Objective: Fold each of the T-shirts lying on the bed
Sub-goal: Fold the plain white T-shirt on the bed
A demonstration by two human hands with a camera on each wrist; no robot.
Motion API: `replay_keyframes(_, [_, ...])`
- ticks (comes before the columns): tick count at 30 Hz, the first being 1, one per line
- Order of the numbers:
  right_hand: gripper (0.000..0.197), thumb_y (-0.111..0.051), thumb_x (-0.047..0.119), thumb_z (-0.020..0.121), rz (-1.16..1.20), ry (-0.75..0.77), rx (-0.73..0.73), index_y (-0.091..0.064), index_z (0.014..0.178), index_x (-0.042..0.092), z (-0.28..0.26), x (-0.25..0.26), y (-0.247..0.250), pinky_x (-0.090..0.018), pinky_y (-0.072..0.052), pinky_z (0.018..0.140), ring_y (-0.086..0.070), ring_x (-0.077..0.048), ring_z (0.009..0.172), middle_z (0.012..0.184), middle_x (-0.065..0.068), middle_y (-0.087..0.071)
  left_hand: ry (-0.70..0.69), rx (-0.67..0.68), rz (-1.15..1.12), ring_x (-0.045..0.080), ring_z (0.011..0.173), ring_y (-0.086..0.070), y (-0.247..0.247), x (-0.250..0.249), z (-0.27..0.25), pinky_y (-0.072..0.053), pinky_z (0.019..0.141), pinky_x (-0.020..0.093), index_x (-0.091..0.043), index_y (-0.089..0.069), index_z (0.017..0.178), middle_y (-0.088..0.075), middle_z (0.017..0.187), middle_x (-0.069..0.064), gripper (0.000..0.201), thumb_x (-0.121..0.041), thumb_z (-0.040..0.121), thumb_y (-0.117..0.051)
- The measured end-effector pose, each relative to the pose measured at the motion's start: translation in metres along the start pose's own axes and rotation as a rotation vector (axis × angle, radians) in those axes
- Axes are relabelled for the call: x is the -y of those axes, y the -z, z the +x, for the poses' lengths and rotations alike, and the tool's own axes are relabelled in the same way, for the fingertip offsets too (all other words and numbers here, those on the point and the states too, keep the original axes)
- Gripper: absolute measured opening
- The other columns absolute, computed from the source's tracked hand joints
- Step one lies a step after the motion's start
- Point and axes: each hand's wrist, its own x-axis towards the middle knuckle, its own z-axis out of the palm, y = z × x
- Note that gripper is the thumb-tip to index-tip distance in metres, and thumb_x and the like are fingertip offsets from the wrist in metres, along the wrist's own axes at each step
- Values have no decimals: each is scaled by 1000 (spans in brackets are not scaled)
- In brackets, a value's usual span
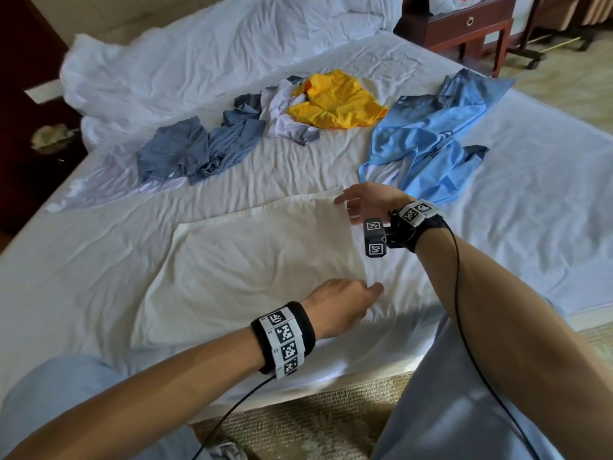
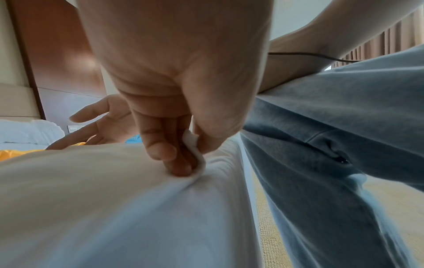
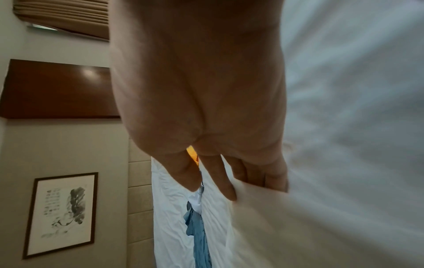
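Note:
A cream T-shirt (image 1: 252, 260) lies flat on the bed's near half, folded into a rough rectangle. My left hand (image 1: 371, 290) is at its near right corner. In the left wrist view the left hand (image 2: 192, 157) pinches a fold of the fabric (image 2: 69, 172) between thumb and fingers. My right hand (image 1: 345, 204) is at the far right corner with its fingers straight. In the right wrist view its fingertips (image 3: 231, 194) touch the shirt's edge (image 3: 298, 226) and the thumb stands apart.
Across the bed's far half lie a crumpled grey-blue shirt (image 1: 185, 151), a white-and-grey one (image 1: 285, 117), a yellow one (image 1: 335, 101) and a light blue one (image 1: 428, 137). A bunched duvet (image 1: 199, 54) lies behind. A dark nightstand (image 1: 464, 24) stands at the far right.

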Motion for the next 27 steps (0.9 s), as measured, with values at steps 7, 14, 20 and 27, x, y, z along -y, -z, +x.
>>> replay_keyframes(7, [37,-58,33,93,-20,16,8,-68,111,2,-1,2,-5,-40,-50,83,-63,-29,86,100,-18,-67,19,43,8,24,64,-54,-6,3,1,-38,53,35,-9,-55,99,-58,87,8,9,-1,98,-54])
replay_keyframes(14, [42,-64,31,82,38,35,7,-65,111,1,-3,11,-11,-40,-48,84,-63,-27,79,95,-14,-65,9,24,0,25,62,-47,3,-3,5,-35,55,34,-9,-50,102,-57,87,10,11,-7,92,-55])
replay_keyframes(20, [41,-58,26,87,68,36,11,-66,115,-1,-6,15,-1,-37,-51,85,-64,-25,83,97,-13,-65,-12,29,34,19,50,-46,5,-9,7,-26,43,29,-10,-44,125,-50,67,2,37,6,92,-47])
replay_keyframes(27, [47,-53,44,96,-116,-27,56,-73,124,12,-5,17,0,-47,-42,111,-62,-32,109,122,-22,-66,9,-11,23,26,54,-56,9,-6,9,-37,48,32,-12,-49,116,-61,72,5,17,-11,100,-54])
